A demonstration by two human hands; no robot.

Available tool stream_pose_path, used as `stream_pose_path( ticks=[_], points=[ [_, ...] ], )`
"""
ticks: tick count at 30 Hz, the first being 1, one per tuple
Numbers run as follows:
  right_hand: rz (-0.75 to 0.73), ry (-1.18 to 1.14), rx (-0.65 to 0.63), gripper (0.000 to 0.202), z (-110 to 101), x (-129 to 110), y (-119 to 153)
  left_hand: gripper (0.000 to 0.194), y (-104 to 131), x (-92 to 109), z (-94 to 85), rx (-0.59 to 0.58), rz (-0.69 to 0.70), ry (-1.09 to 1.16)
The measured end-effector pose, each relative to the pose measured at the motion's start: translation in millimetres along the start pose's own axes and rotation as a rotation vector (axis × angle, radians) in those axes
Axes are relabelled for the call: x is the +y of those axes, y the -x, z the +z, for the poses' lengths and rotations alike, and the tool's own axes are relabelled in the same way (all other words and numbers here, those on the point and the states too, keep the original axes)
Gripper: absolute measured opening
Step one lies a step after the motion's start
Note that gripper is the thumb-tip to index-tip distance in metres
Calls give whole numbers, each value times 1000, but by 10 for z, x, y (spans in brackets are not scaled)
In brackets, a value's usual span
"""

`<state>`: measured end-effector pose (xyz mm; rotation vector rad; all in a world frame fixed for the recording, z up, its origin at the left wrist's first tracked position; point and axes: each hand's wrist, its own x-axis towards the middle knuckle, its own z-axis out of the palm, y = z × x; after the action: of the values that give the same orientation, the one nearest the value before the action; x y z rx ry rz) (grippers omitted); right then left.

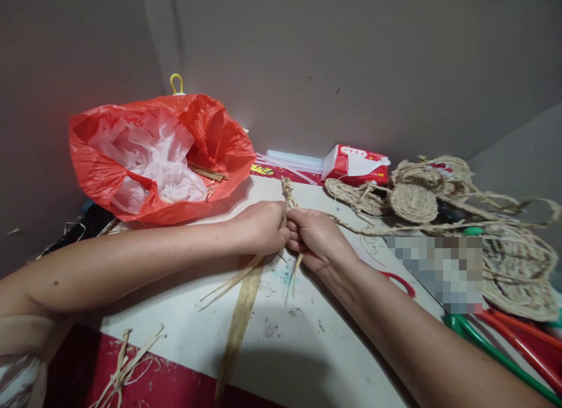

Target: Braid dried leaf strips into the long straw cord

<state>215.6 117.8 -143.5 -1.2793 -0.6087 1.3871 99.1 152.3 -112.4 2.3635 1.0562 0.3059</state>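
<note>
My left hand (266,228) and my right hand (312,235) meet at the middle of the white board (281,349). Both are closed on a braided straw strand (287,188), whose knotted end sticks up beyond the fingers. Loose strips come out below the hands: a wide flat strip (240,320) runs toward the front edge, thin ones spread to its left, and a short one (297,268) hangs under my right hand. The exact spot where the fingers pinch is hidden.
A red plastic bag (105,180) stands back left. Tissues (362,165) lie at the back. Woven straw pieces (413,203) and a long braid fill the right, near red-handled scissors (401,284) and green handles (492,352). Straw scraps (120,367) lie front left.
</note>
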Motion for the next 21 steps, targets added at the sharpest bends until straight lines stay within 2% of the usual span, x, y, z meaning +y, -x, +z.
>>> stream_pose_path(
  ticks=[2,5,6,7,10,12,15,18,20,21],
  points=[
    [15,8,-30,27,-11,-31,3,11,13,-16,-120,-39,-19,93],
    [42,19,-109,24,-45,-78,-4,13,-55,-68,-252,113,-22,239],
    [52,26,-135,23,-61,-91,-10,13,-93,-86,-258,146,-27,307],
    [63,36,-158,22,-77,-101,-19,14,-134,-101,-242,131,-57,393],
    [100,88,-215,21,-138,-129,-54,22,-232,-127,-114,-143,-221,740],
    [120,124,-233,22,-185,-151,-74,25,-262,-136,-30,-246,-280,884],
    [133,180,-273,23,-254,-186,-89,24,-272,-173,28,-212,-218,831],
    [99,288,-314,26,-301,-206,-91,22,-278,-233,39,-155,-87,702],
    [60,386,-324,28,-317,-210,-91,21,-285,-265,39,-171,-59,707],
    [36,431,-328,29,-321,-211,-91,21,-288,-276,37,-209,-86,746]
  ],
)
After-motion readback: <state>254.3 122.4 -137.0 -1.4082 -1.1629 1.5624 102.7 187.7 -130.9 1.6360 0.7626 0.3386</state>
